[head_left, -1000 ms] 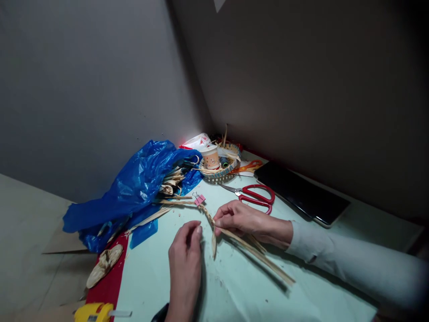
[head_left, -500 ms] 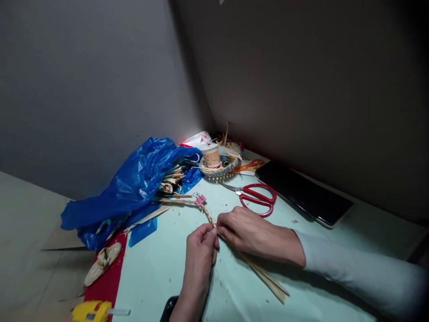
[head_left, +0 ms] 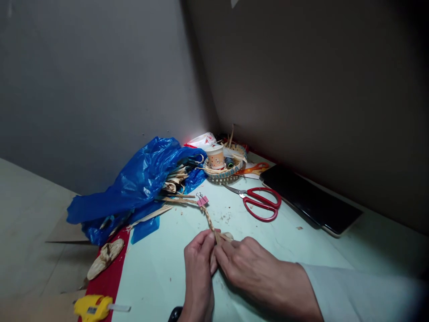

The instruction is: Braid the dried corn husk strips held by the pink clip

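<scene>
1. Head view: red-handled scissors (head_left: pixel 260 204), a dark flat tablet (head_left: pixel 311 200), a woven basket (head_left: pixel 223 172) and a crinkled blue plastic bag (head_left: pixel 140 181) ring the pale green table (head_left: pixel 161 273).
2. The left hand (head_left: pixel 199 268) and right hand (head_left: pixel 250 268) both pinch shut on the braided straw strip (head_left: pixel 208 219) at mid-table; a pink binder clip (head_left: pixel 202 201) grips its far end.

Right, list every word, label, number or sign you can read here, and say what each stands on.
No text can be read.
Paper cup: a printed pattern, too small to read.
White and red packet by the wall: red marks, too blurred.
Yellow tool: a small label, unreadable.
Red scissors, pink binder clip, blue plastic bag: no writing visible.
</scene>
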A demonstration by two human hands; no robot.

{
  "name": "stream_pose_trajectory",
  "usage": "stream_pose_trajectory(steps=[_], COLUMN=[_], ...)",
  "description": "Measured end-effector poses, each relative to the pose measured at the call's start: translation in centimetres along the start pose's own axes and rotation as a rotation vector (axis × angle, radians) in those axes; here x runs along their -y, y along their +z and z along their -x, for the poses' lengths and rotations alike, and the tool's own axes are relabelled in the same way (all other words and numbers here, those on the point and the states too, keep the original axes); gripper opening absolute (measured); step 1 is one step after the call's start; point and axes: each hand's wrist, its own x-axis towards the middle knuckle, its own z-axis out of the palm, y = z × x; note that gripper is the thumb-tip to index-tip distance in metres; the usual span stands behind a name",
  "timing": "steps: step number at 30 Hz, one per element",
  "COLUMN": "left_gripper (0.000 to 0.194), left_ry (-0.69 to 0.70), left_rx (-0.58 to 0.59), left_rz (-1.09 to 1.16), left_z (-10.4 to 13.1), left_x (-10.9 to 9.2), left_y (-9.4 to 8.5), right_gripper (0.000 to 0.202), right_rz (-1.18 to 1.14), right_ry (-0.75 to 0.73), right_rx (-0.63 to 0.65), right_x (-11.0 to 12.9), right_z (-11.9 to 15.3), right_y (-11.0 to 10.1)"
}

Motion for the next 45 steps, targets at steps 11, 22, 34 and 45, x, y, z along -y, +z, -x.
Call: stream_pose_trajectory(steps=[11,22,34,45], left_gripper=[0.028,0.035,0.03,0.026], left_ry=[0.009,0.094,0.076,0.191], left_rx=[0.069,0.15,0.164,0.074], left_rz=[-0.012,-0.069,-0.272,-0.611], left_z=[-0.4,-0.3,-0.2,0.5], left_x=[-0.3,-1.1,-1.4,-1.0], left_y=[-0.8,-0.8,-1.6,-1.6], right_gripper=[0.023,0.034,0.029,0.02], right_rz=[-0.765,-0.969,-1.025,-1.091], right_ry=[0.348,0.298,0.333,0.535], right_rx=[0.06,0.19,0.065,0.033], right_x=[-4.1,-5.1,-5.2,-4.5], right_z=[-1.4,-2.2,-2.2,-2.3], right_y=[-1.1,0.0,0.7,1.3])
